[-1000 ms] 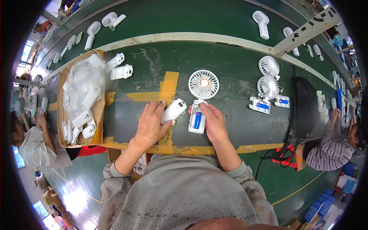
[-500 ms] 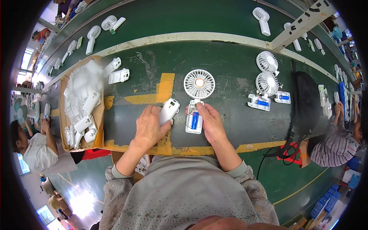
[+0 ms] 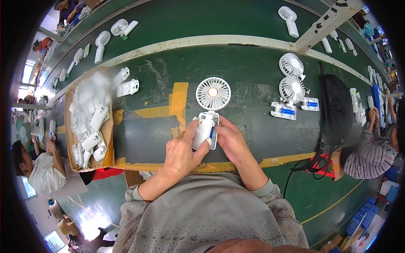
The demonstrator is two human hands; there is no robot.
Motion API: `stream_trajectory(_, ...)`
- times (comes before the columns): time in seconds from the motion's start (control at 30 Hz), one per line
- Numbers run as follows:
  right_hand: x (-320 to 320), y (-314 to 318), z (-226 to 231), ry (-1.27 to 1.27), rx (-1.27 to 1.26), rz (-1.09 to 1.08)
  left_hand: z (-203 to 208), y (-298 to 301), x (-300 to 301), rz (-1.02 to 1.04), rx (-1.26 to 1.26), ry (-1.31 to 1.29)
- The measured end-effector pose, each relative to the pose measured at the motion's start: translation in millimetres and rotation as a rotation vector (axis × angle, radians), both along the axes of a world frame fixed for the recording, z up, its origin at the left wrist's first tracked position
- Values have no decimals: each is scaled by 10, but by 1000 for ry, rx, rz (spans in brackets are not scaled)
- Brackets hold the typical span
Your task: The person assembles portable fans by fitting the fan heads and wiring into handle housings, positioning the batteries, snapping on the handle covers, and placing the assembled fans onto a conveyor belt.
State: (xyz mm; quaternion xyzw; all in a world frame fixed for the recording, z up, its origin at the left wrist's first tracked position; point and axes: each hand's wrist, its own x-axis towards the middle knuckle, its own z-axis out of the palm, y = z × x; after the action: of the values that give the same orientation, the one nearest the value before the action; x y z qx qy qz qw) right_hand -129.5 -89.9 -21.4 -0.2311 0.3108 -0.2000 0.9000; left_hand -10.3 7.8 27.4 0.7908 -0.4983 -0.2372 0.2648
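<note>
A small white handheld fan (image 3: 213, 93) lies face up in front of me, its opened handle pointing toward me. My left hand (image 3: 180, 154) grips a white handle cover (image 3: 202, 133) and holds it over the handle's left part. Part of a blue battery (image 3: 213, 134) still shows at the cover's right edge. My right hand (image 3: 231, 141) pinches the right side of the fan's handle, thumb on top. The cover overlaps the handle; whether it touches it all along I cannot tell.
At left stands a cardboard box (image 3: 110, 139) of white covers, with two loose covers (image 3: 128, 87) beside it. Two open fans (image 3: 291, 88) with blue batteries lie at right, near a black bag (image 3: 337, 109). Beyond a pale rail (image 3: 185, 41) lie more fans. Other people sit at both sides.
My left hand has brought the handle cover rightward from beside the fan to over its opened handle, hiding much of the battery. My right hand stays at the handle.
</note>
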Motion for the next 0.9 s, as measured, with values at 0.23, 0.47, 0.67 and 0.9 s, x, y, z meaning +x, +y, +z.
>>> stream_trajectory(0.23,-15,2,29,-61,-81,73,-62,-21,-36,-41,-34,-106)
stream_trajectory(0.47,-14,-17,86,-49,-111,120,-111,-45,-44,-63,-46,-162)
stream_trajectory(0.67,-6,-13,102,-52,-131,128,-121,-37,-35,-74,-58,-186)
stream_trajectory(0.9,0,52,50,-44,-156,102,-126,-14,-61,-118,-8,-224)
